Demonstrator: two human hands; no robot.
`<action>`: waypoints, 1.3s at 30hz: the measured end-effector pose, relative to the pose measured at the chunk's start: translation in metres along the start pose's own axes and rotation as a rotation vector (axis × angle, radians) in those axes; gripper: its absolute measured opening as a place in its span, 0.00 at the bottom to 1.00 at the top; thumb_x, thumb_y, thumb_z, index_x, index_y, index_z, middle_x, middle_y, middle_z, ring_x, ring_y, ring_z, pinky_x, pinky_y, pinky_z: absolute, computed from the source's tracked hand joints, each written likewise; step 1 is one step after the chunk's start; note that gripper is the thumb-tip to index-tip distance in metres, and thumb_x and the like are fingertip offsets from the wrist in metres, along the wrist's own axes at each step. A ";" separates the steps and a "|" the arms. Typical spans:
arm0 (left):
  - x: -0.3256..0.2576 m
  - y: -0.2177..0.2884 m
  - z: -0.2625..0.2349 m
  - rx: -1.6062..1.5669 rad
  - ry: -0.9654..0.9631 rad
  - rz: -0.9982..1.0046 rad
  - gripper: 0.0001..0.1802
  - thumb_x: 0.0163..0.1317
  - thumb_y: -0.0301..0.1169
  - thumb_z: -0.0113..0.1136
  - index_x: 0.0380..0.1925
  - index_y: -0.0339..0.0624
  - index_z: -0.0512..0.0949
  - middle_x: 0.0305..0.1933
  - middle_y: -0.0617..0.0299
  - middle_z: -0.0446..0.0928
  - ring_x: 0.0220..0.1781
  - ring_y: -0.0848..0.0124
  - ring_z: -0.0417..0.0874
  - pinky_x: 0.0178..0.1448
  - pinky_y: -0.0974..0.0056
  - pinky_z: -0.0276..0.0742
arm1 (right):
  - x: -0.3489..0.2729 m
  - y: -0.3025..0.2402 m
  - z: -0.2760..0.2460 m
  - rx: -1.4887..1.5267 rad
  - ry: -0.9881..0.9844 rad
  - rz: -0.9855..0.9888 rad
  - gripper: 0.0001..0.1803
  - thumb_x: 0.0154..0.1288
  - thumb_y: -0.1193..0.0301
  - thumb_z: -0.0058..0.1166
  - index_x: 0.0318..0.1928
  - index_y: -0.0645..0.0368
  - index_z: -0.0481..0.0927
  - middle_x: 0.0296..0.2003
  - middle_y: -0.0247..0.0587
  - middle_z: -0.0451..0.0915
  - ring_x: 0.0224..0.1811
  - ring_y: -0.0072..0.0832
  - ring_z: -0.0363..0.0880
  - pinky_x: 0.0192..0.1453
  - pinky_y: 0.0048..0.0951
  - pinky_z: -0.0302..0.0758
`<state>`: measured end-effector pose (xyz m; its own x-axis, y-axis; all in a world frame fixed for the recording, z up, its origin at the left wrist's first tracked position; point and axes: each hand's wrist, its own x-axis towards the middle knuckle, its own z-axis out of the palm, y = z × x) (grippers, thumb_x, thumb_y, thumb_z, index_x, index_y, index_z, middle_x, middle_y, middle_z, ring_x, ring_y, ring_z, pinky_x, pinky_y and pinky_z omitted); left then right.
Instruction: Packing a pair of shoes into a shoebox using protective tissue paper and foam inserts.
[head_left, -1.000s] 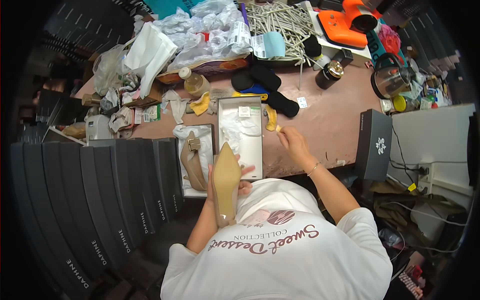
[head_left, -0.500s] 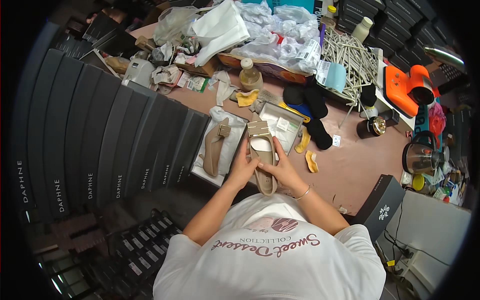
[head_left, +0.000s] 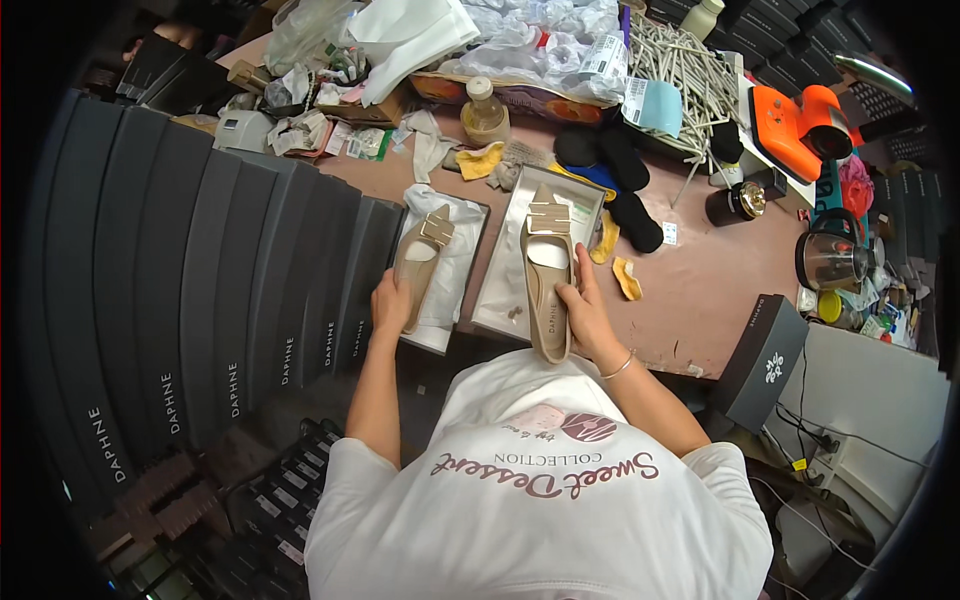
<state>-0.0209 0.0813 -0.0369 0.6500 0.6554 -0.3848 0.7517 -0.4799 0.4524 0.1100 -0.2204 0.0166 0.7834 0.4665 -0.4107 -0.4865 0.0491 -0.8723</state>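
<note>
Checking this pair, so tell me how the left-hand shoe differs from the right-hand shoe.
The left-hand shoe is over the paper-lined box; the right-hand shoe is over the other open box, heel end past its near rim. The left-hand shoe points away and rightward; the right-hand shoe points almost straight away. Both are beige, with pointed toes and a broad front ornament.

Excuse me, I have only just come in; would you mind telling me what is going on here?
A person is handling a pair of beige shoes. The right hand holds one shoe, sole down and toe away, over the right tray. The left hand grips the other shoe at the paper-lined left tray; whether it is lifted is unclear. Dark boxes stand in a row to the left.
</note>
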 end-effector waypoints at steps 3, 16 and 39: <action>-0.032 0.013 -0.029 -0.456 -0.136 0.171 0.25 0.59 0.32 0.47 0.57 0.35 0.66 0.48 0.45 0.77 0.47 0.55 0.81 0.51 0.55 0.75 | -0.005 -0.006 0.006 0.089 0.043 0.011 0.39 0.62 0.78 0.42 0.72 0.57 0.43 0.65 0.47 0.58 0.57 0.29 0.68 0.56 0.26 0.70; -0.079 0.096 0.015 -1.244 -0.362 -0.126 0.23 0.62 0.25 0.51 0.57 0.34 0.61 0.48 0.55 0.73 0.46 0.70 0.78 0.51 0.65 0.77 | 0.001 -0.014 0.022 0.150 0.013 0.132 0.33 0.68 0.74 0.43 0.70 0.57 0.48 0.60 0.43 0.64 0.56 0.25 0.69 0.58 0.25 0.70; -0.054 0.116 -0.005 -1.390 -1.223 0.064 0.21 0.64 0.41 0.52 0.41 0.30 0.73 0.26 0.56 0.76 0.25 0.72 0.77 0.29 0.72 0.73 | 0.016 -0.026 -0.006 0.604 -0.726 0.287 0.15 0.65 0.62 0.51 0.37 0.63 0.72 0.28 0.44 0.76 0.24 0.29 0.76 0.25 0.27 0.74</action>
<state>0.0302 -0.0068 0.0407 0.8552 -0.3808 -0.3517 0.5154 0.6969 0.4986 0.1375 -0.2197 0.0316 0.2751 0.9501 -0.1471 -0.8950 0.1972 -0.4001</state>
